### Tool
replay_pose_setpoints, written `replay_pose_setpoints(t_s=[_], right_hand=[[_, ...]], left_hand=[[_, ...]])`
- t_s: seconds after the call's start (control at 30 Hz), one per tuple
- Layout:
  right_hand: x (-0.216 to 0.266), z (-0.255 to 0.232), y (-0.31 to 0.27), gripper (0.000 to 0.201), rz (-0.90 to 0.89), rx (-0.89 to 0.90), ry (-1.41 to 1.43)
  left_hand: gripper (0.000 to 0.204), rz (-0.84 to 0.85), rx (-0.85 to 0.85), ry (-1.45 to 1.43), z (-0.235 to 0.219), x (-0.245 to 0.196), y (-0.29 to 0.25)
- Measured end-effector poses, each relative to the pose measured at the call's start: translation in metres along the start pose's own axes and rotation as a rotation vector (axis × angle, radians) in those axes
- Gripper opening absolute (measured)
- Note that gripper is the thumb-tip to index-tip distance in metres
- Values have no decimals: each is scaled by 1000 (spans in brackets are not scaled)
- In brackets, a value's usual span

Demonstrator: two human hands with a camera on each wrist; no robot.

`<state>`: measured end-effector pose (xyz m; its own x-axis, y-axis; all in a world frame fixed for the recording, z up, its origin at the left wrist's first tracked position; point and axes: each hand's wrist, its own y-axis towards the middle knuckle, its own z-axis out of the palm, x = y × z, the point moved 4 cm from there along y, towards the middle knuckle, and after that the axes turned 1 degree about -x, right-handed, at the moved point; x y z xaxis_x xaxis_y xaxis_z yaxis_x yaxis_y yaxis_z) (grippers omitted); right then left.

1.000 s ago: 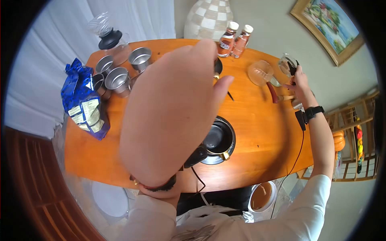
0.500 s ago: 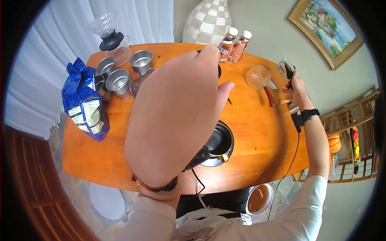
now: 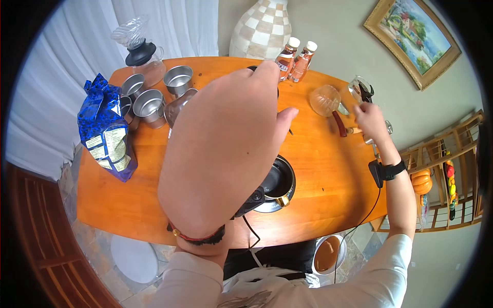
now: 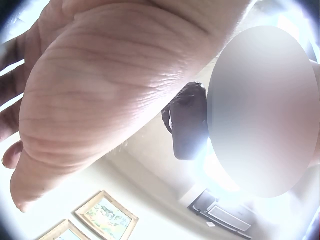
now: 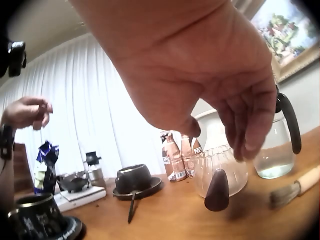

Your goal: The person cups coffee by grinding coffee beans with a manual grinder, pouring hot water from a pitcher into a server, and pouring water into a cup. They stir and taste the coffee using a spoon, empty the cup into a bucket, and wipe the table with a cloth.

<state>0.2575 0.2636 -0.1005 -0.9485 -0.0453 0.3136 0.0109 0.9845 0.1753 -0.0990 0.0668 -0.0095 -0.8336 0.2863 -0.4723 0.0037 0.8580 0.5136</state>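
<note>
My left hand (image 3: 221, 143) is raised close to the head camera, fingers and thumb extended and holding nothing. The left wrist view shows its palm (image 4: 100, 85) against the wall and ceiling. At the table's far right, my right hand (image 3: 371, 122) hangs empty with loosely bent fingers. Beside it stands a glass jug (image 5: 274, 162) with a black handle (image 5: 289, 122) and clear liquid inside. In the right wrist view the fingertips overlap the rim of a ribbed glass pot (image 5: 235, 175) with a dark red-brown handle (image 5: 217, 192). A brush (image 5: 290, 194) lies nearby.
A black cup (image 3: 277, 177) on a saucer sits near the front edge; another black cup (image 5: 132, 177) stands farther back. Several metal cups (image 3: 150, 104), a blue bag (image 3: 105, 133) and a glass dripper (image 3: 139, 54) occupy the left. Two bottles (image 3: 302, 62) stand at the back.
The right hand has let go of the jug's black handle and drawn back toward me. The jug stands beside the glass pot. My left hand stays raised, nearly unmoved.
</note>
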Motion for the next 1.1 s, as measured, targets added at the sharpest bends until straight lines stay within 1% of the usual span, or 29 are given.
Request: replay_pose_setpoints(t_s=[0.03,0.1,0.13,0.2,0.23,0.27,0.33,0.37,0.43,0.47,0.53,0.57,0.63,0.67,0.73,0.77,0.8,0.83,0.87,0.9,0.93,0.97,1.03,1.07,1.1], right_hand=[[9,2,-7,45,3,-1,1],[33,5,-23,54,-5,104,-299],[43,3,-26,54,-2,103,-300],[53,9,-31,59,124,342,-161],[41,20,-24,57,98,368,-92],[33,28,-18,57,97,365,-93],[23,46,-13,45,237,504,203],[21,52,-11,45,238,503,202],[16,66,-14,30,434,591,632],[17,70,-14,30,437,590,633],[20,78,-16,18,539,581,872],[19,80,-16,18,540,580,872],[20,85,-16,18,591,596,1131],[20,86,-16,18,597,596,1131],[21,84,-17,20,564,469,1160],[22,83,-18,20,556,480,1164],[26,80,-22,20,570,478,1162],[33,73,-24,20,530,424,1123],[38,68,-26,20,489,373,1084],[40,64,-27,20,450,351,1087],[43,59,-29,20,458,350,1086],[49,51,-30,20,411,351,1107],[61,34,-33,21,327,349,1120],[67,25,-36,21,335,346,1119],[75,14,-38,20,263,353,1098]], left_hand=[[29,5,0,2,0,-1,0],[29,19,-9,-6,2,-2,-1],[29,29,-22,-12,2,-2,-2],[29,32,-19,-20,1,-3,-2],[30,31,-16,-25,1,-3,-2],[30,32,-18,-26,0,-3,-3],[30,33,-20,-10,0,-3,-3],[30,33,-20,-12,0,-3,-3],[30,38,-19,-15,0,-3,-3],[30,40,-17,-17,0,-3,-3],[30,37,-13,7,0,-4,-3],[30,38,-13,7,-1,-4,-3],[30,3,8,10,-2,-4,-3],[30,3,14,7,-2,-4,-3],[30,10,-8,34,-2,-2,-3],[30,11,3,26,0,0,-3],[31,19,-27,9,-1,3,-2],[32,26,-58,-6,-2,5,-2],[32,25,-48,-12,-2,6,-3],[33,46,-64,6,-5,6,-3],[33,67,-80,25,-7,6,-4],[33,94,-95,41,-6,7,-4],[33,82,-85,2,-6,10,-4],[32,67,-82,-34,-7,11,-4],[32,69,-74,-39,-8,11,-3]])
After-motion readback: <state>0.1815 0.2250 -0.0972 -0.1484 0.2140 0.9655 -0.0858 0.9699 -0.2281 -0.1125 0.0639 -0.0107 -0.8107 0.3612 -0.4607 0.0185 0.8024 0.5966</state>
